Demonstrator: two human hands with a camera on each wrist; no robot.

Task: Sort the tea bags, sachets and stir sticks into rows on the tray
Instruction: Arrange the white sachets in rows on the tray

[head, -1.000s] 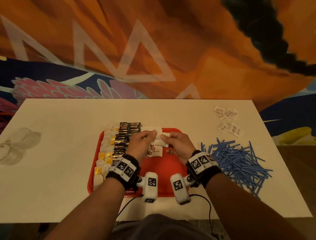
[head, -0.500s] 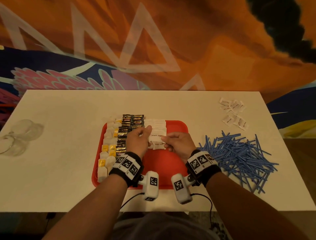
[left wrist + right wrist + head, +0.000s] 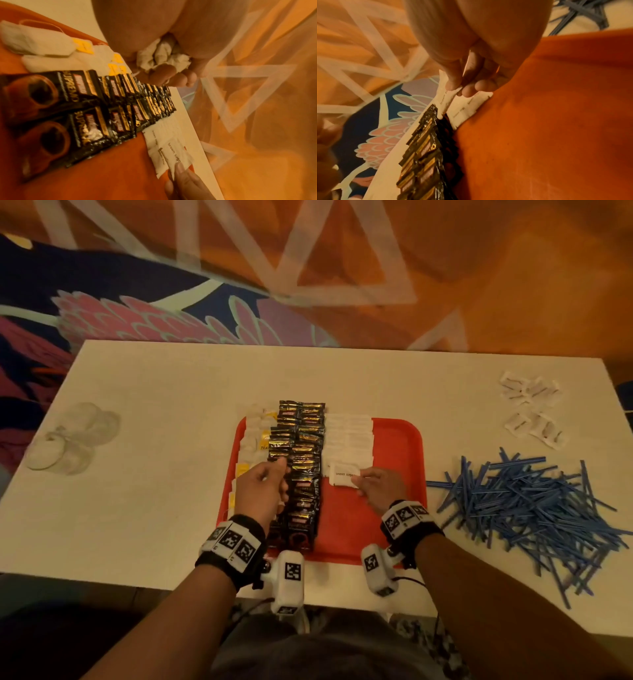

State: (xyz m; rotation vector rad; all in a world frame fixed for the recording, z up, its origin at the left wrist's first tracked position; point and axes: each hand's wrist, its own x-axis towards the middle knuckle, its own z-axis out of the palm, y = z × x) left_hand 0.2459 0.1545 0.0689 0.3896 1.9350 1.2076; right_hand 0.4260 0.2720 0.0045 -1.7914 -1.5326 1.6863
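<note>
On the red tray (image 3: 394, 440) run rows of tea bags (image 3: 253, 433), black coffee sachets (image 3: 305, 446) and white sugar sachets (image 3: 349, 436). My right hand (image 3: 356, 479) pinches a brown sugar sachet (image 3: 342, 474) by its right edge at the near end of the white row; thumb and fingertip clamp that sachet (image 3: 443, 97) in the right wrist view. My left hand (image 3: 274, 477) hovers over the coffee sachets with its fingers curled round a crumpled white wad (image 3: 163, 56) of paper packets. Blue stir sticks (image 3: 527, 508) lie heaped on the table right of the tray.
Several loose white sachets (image 3: 531, 409) lie at the table's far right corner. Clear plastic cups (image 3: 68, 436) lie on the left side. The tray's right half is bare red. Wrist camera units hang over the table's near edge.
The hands have parted. The left hand has moved left from the white sachets to over the coffee row. The right hand keeps a sachet at the near end of the white row.
</note>
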